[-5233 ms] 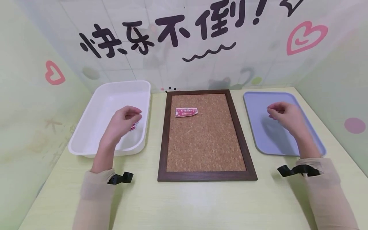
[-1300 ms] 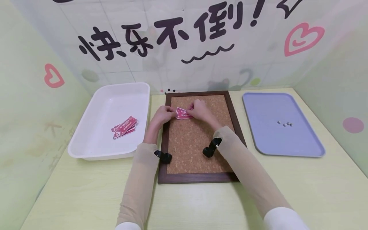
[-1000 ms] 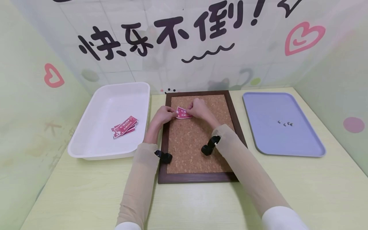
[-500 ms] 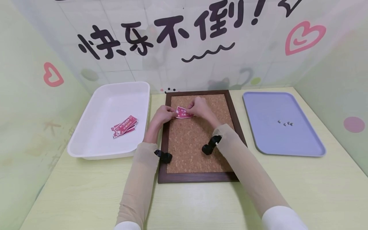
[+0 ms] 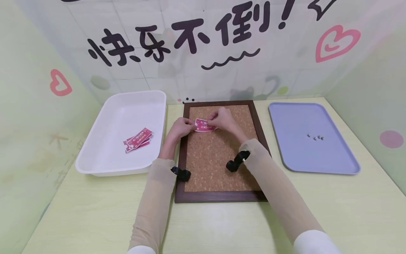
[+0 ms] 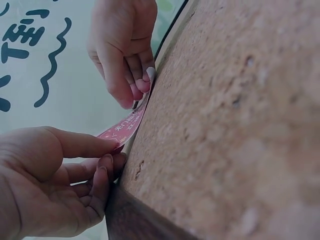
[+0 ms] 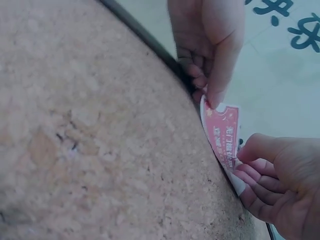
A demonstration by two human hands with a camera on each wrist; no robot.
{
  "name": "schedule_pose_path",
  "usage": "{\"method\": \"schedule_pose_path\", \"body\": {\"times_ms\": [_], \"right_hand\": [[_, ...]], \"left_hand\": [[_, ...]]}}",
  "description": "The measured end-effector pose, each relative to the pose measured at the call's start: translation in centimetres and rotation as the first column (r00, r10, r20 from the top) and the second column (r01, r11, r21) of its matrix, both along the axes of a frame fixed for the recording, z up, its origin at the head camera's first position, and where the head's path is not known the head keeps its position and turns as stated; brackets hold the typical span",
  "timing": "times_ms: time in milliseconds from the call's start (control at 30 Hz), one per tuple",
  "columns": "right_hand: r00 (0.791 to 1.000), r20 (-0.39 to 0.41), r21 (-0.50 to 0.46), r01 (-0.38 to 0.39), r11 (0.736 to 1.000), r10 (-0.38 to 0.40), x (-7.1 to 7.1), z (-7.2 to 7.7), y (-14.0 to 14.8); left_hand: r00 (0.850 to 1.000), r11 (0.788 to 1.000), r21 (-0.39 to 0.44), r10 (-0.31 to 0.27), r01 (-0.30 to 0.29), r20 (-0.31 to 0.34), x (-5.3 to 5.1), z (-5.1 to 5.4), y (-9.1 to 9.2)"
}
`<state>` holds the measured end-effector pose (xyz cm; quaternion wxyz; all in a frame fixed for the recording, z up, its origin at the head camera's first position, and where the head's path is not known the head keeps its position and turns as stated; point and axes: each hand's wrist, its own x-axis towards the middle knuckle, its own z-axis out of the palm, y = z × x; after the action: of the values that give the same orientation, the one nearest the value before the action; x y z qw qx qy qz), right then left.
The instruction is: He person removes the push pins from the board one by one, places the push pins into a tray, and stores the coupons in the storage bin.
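Note:
A pink-red paper coupon [image 5: 204,125] lies near the top left of a cork board [image 5: 219,165] with a dark wooden frame. My left hand [image 5: 181,127] pinches its left end between thumb and fingers, seen closely in the left wrist view. At the coupon's right half my right hand [image 5: 223,119] has thumb and fingertips together on a small pushpin [image 6: 135,105], mostly hidden by the fingers. In the right wrist view the coupon [image 7: 221,131] bends, and its white corner curls up beside the right fingers.
Left of the board stands a white bin [image 5: 109,116] with several overlapping coupons [image 5: 137,139]. A blue-grey tray [image 5: 298,120] at the right holds several small silver pins [image 5: 318,137]. Behind, a printed wall [image 5: 180,77] closes off the table.
Some five seconds ago my left hand was over the white bin and my right over the blue-grey tray; both are now at the coupon. In the last second they barely move.

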<state>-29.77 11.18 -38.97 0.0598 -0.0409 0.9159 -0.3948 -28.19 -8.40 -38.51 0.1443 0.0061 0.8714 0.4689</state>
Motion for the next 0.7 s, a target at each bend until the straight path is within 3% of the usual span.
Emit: {"method": "schedule_pose_path", "body": {"times_ms": [200, 500, 700], "right_hand": [[0.999, -0.037, -0.053, -0.001, 0.999, -0.001, 0.5, 0.0, 0.5], [1.000, -0.011, -0.164, -0.013, 0.986, 0.011, 1.7, 0.5, 1.1], [0.998, -0.062, -0.196, -0.038, 0.980, 0.026, 2.8, 1.3, 1.8]], "left_hand": [[1.000, 1.000, 0.008, 0.003, -0.003, -0.005, 0.1, 0.0, -0.2], [1.000, 1.000, 0.018, 0.015, -0.015, 0.007, 0.4, 0.1, -0.2], [1.000, 0.999, 0.030, 0.019, -0.019, -0.005, 0.7, 0.2, -0.2]]}}
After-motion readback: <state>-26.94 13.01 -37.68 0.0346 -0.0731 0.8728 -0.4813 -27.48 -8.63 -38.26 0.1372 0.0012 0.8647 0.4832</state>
